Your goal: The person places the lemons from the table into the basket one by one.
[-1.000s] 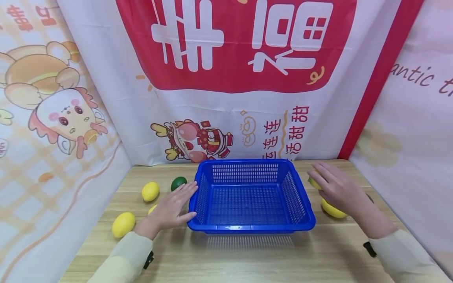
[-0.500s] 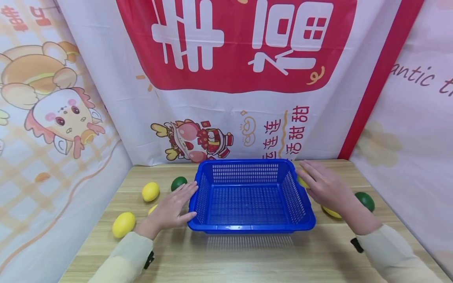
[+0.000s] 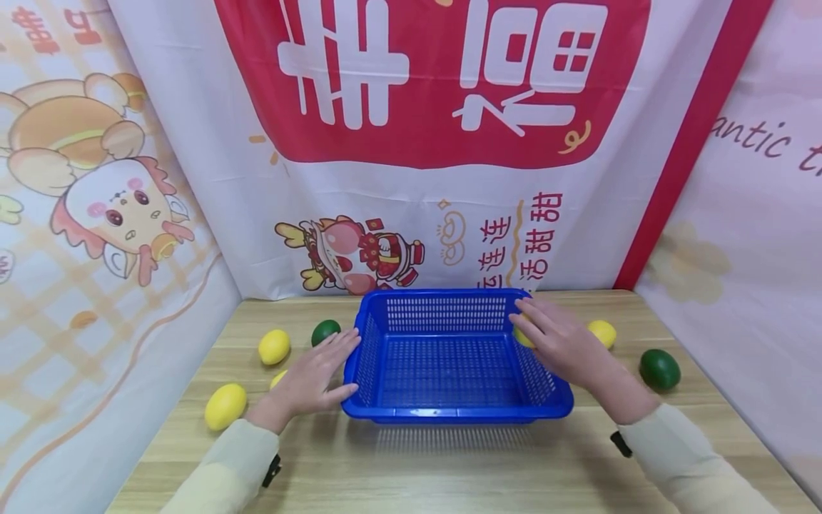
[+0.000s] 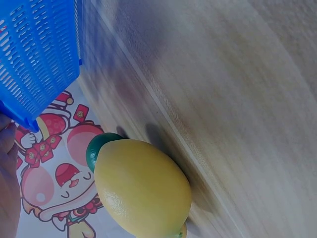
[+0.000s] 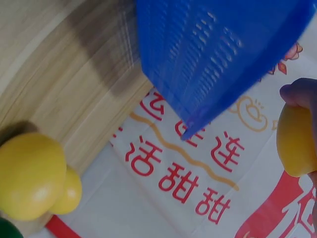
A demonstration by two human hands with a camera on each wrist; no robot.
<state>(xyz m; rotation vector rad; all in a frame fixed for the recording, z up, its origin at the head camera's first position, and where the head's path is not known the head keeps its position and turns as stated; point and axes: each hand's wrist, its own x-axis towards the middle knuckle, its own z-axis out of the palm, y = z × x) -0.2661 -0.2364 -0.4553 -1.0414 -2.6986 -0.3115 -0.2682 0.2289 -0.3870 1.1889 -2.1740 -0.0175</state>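
Holding one lemon (image 5: 295, 141): right hand (image 3: 559, 339), over the right wall of the single basket (image 3: 456, 412). Left hand (image 3: 315, 375) — fingers straight, on its left rim. Table (image 3: 437, 471), head view: left, three lemons (image 3: 274, 347), one green fruit (image 3: 325, 332); right, another lemon (image 3: 602, 333), another green fruit (image 3: 659, 370). Right wrist view adds a further lemon (image 5: 29, 176) — hidden from the head.

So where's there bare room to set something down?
The table is bare in front of the blue basket, between both sleeves; the basket's floor is bare too. Crowded: left of the basket, with yellow lemons, green fruit and left hand; and at the basket's right wall, under the right hand.
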